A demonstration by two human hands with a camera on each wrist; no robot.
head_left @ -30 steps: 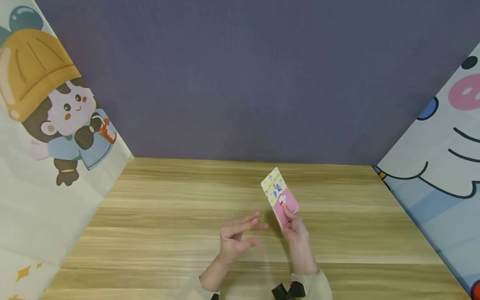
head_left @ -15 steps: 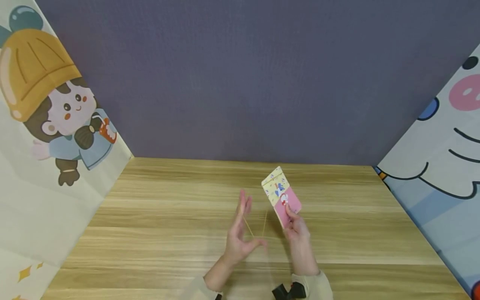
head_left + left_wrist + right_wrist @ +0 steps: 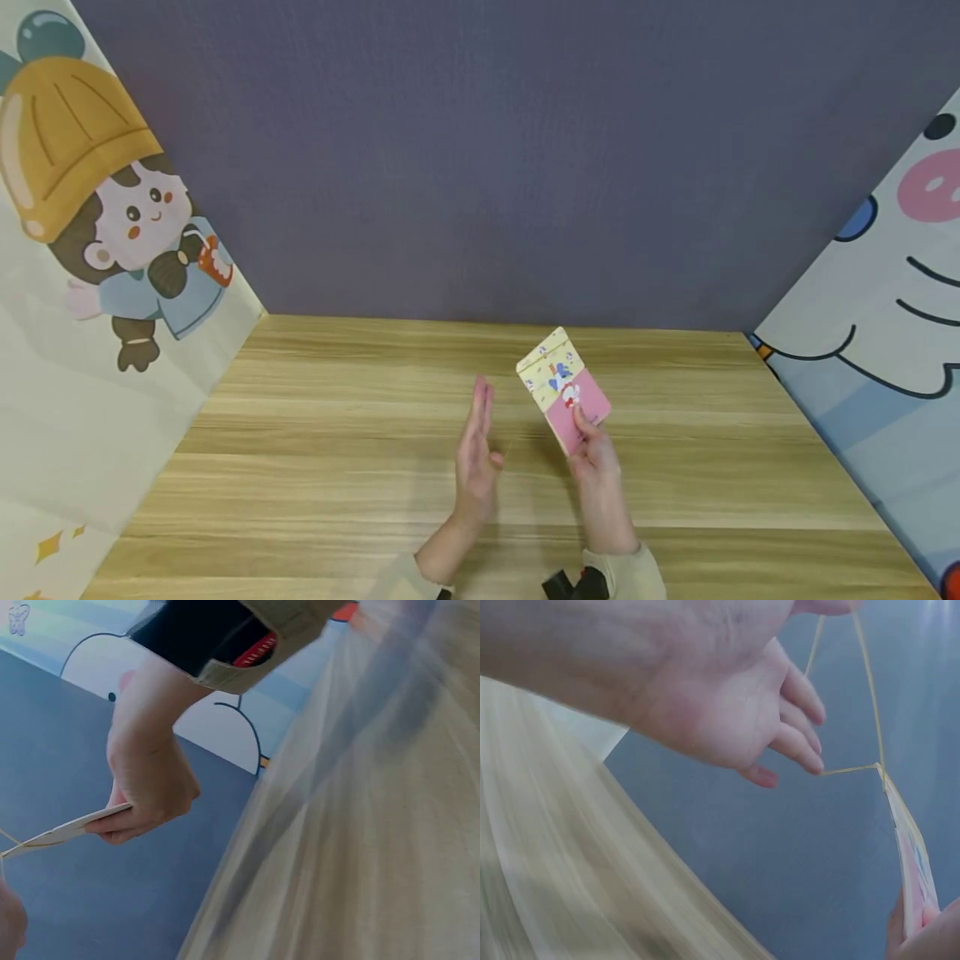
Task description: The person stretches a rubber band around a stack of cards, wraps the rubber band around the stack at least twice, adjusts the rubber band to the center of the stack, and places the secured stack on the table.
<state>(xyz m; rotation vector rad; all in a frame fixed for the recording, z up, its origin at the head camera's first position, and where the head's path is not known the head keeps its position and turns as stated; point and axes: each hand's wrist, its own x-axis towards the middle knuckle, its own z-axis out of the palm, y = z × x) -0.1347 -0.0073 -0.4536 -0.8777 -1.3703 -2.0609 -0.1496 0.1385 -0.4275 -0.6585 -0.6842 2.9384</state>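
My right hand (image 3: 597,467) pinches a thin, flat card-like booklet (image 3: 551,379), yellow at the far end and pink nearer me, with cartoon prints. The thumb lies on its printed face. Beside it on the left, my left hand (image 3: 474,471) is upright with its fingers straight and thumb apart. In the right wrist view, a thin yellowish rubber band (image 3: 868,682) stretches between the left hand's digits and the booklet's far end. From the left wrist view, the booklet (image 3: 64,832) appears edge-on, with the band crossing its tip. How the band loops behind is hidden.
A wood-grain table (image 3: 315,433) lies below both hands. The dark blue-grey panel (image 3: 480,167) rises behind it. Cartoon-printed side panels border the left (image 3: 45,400) and right (image 3: 892,417). Black straps (image 3: 576,583) sit at the sleeve cuffs.
My left hand has turned from fingers pointing right to fingers pointing up and away, its thumb drawing closer to the palm. The booklet has tilted slightly, showing more of its printed face.
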